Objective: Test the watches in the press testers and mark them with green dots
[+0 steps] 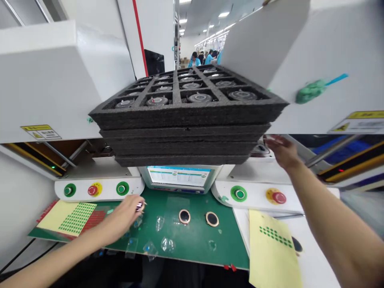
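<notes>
Here, the left hand (127, 212), at eight o'clock, curls nearly closed round a small shiny piece (139, 206). The right hand (282, 150), at three, meets the fixture (260, 149), grip unclear. Two discs (184, 216) lie at six on the worktop (198, 244); rim-only handling would spare their faces.

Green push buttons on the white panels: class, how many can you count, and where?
3: the left panel's outer button and inner button, and the right panel's green button. The right forearm may hide another.
</notes>
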